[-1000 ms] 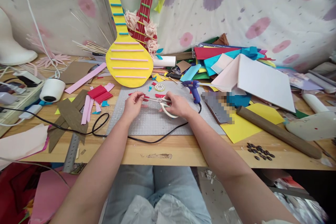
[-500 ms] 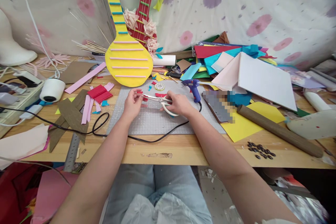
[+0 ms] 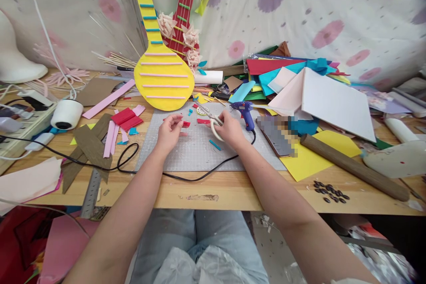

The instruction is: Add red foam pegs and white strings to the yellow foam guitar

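Observation:
My right hand (image 3: 229,129) grips white-handled scissors (image 3: 214,123), their blades pointing up and left towards a small tape roll (image 3: 200,110). My left hand (image 3: 169,131) hovers over the grey cutting mat (image 3: 196,153), fingers curled in a pinch; what they hold I cannot make out. Small red foam scraps (image 3: 186,124) lie on the mat just by its fingertips, and another red piece (image 3: 203,121) lies between the hands. A thin teal strip (image 3: 214,145) lies on the mat below my right hand.
A blue glue gun (image 3: 245,114) stands right of my right hand, its black cord (image 3: 186,176) looping across the mat. A yellow foam guitar (image 3: 159,71) and a red one (image 3: 184,4) lean at the back. Coloured foam sheets (image 3: 299,84) pile up right; a brown roll (image 3: 353,166) lies beside.
The scissors have swung away from my left hand, blades turning up towards the tape roll. My left hand has dropped slightly, and a teal strip now shows on the mat.

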A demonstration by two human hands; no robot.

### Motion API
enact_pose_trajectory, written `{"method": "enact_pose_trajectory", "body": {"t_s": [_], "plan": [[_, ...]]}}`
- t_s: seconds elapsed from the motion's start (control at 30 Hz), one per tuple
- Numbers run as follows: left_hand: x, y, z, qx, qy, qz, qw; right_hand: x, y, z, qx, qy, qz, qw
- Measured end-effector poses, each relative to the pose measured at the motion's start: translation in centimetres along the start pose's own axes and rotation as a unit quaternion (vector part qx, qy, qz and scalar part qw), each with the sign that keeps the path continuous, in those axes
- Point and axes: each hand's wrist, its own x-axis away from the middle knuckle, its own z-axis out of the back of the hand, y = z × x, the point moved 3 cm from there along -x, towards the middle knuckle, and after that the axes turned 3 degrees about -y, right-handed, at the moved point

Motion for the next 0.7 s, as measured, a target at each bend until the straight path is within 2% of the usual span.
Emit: {"method": "enact_pose_trajectory", "body": {"t_s": [0.1, 0.27, 0.4, 0.47, 0.53, 0.6, 0.7], "plan": [[0.3, 0.2, -0.3, 0.020, 0.000, 0.019, 1.000, -0.3, 1.0, -0.3, -0.001, 0.030, -0.038, 0.999], [0.7, 0.6, -0.8, 0.091, -0.017, 0.071, 0.993, -0.7, 2.0, -0.8, 0.022, 0.035, -0.025, 0.999], [0.9, 0.7, -1.2, 0.142, -0.018, 0.120, 0.982, -0.7, 1.8, -0.2, 0.032, 0.054, -0.022, 0.998], [1.0, 0.8, -1.4, 0.158, -0.016, 0.138, 0.978, -0.4, 0.9, 0.4, -0.002, 0.085, 0.012, 0.996], [1.0, 0.9, -1.6, 0.172, -0.020, 0.152, 0.973, 0.0, -0.4, 0.6, -0.080, 0.101, 0.075, 0.989], [1.1, 1.0, -1.9, 0.187, -0.028, 0.168, 0.968, 0.4, -1.9, -0.1, -0.196, 0.051, 0.127, 0.971], [1.2, 0.8, -2.2, 0.204, -0.033, 0.191, 0.960, 0.7, -3.8, -2.2, -0.364, -0.071, 0.150, 0.917]]}}
